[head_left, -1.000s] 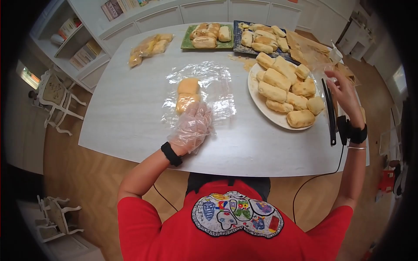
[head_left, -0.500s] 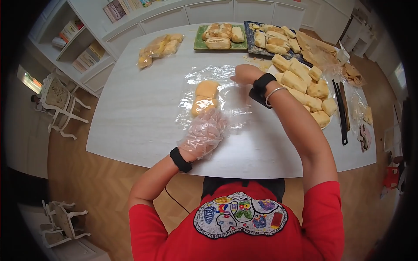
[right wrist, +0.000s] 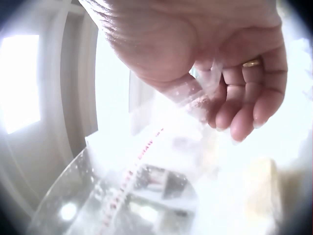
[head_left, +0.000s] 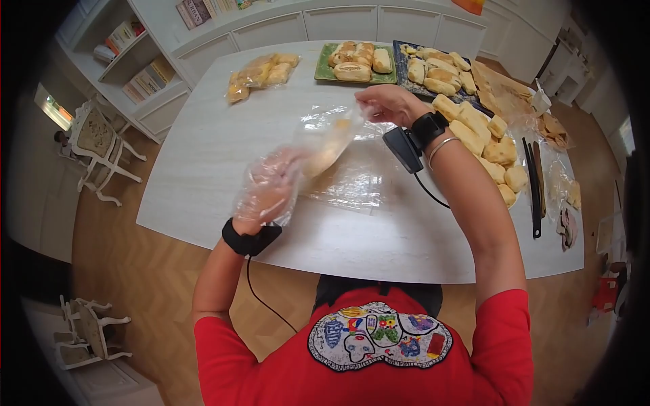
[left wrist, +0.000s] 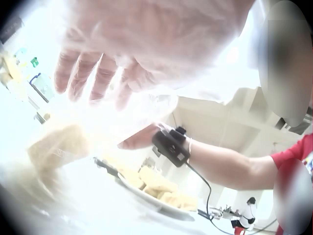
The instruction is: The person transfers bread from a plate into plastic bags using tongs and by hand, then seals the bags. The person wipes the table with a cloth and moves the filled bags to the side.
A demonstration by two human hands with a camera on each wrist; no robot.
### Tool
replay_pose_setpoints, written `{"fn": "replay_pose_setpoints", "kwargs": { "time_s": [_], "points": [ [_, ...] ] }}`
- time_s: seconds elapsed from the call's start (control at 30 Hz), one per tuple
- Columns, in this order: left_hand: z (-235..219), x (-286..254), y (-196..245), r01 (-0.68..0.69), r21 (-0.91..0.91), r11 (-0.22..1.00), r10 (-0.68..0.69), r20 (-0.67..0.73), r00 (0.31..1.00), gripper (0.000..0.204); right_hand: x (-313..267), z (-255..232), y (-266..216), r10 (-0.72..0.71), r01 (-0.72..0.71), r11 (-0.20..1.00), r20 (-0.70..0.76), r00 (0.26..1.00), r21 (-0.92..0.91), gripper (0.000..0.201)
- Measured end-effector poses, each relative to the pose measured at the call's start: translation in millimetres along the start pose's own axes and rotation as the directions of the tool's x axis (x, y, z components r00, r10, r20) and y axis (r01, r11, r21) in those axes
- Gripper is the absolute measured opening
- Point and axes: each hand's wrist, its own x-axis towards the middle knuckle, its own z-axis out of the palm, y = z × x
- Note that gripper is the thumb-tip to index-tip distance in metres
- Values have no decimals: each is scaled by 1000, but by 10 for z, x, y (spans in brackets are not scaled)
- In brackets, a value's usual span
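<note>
My bare right hand pinches the upper edge of a clear plastic bag between thumb and fingers. The bag hangs tilted and motion-blurred, with pale yellow bread inside. To its left is my left hand, in a loose clear plastic glove. In the left wrist view its fingers are extended, with no thing in their grasp. More flat clear plastic bags lie on the table below. A white plate piled with bread rolls stands beside my right forearm.
Bagged bread lies at the back left. Behind the hands stand a green plate and a dark blue tray of bread. A long black utensil and brown paper lie at the right. A cable hangs from the left wrist.
My right hand has come from the far right to the bag and pinches its edge. The bag with bread has risen off the table and tilted. My left hand has moved left, off the bread.
</note>
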Motion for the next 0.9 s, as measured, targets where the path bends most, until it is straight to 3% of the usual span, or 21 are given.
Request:
{"fn": "replay_pose_setpoints", "kwargs": {
  "time_s": [0.03,0.07,0.1,0.13,0.2,0.33,0.37,0.4,0.47,0.5,0.53,0.57,0.6,0.67,0.8,0.9],
  "points": [
    [-82,47,-46,-13,90,996,15,-24,1000,25,-4,21,-57,-1,-1,998,30,1000,67,16],
    [-222,147,16,183,-250,951,-197,-32,980,27,8,29,-99,-6,4,997,27,1000,76,16],
    [-317,231,24,344,-554,758,-394,32,919,30,20,41,-140,-28,24,993,31,999,112,16],
    [-347,307,-97,381,-576,723,-421,71,904,37,34,49,-179,-50,44,988,35,998,148,16],
    [-348,434,-159,328,-637,698,-436,-14,900,31,39,51,-220,-51,43,981,33,998,190,16],
    [-266,421,-459,280,-567,775,-383,-69,921,27,-9,-11,-69,-59,64,962,-24,998,265,15],
    [-236,327,-513,203,-123,972,-214,-91,973,26,-78,-27,21,-37,39,970,-13,999,239,15],
    [-192,204,-618,55,345,937,-49,-27,998,26,-165,-30,151,-6,5,972,3,1000,233,16],
    [-88,2,-753,159,205,966,-174,57,983,31,-361,15,383,73,-74,997,24,997,27,21],
    [-73,-109,-740,155,-115,981,-139,142,980,33,-446,17,468,137,-126,988,120,983,-90,24],
    [-95,-167,-660,165,-421,892,-80,211,974,36,-534,18,541,209,-165,964,210,955,-208,28],
    [-130,-235,-693,204,-320,925,-93,330,939,41,-617,-7,607,204,-120,943,252,946,-311,33],
    [-149,-251,-677,212,-321,923,-101,329,939,41,-618,-25,600,210,-123,941,258,943,-315,33],
    [-241,-206,-538,170,-174,970,-109,316,942,39,-597,-28,581,124,-91,848,28,992,-522,36],
    [-139,-120,-477,150,-146,978,-126,161,979,27,-365,77,553,-38,-20,856,-101,994,-517,38],
    [26,-79,-631,47,-34,998,-45,71,996,26,-244,194,707,-29,-16,895,-94,995,-447,45]
  ]
}}
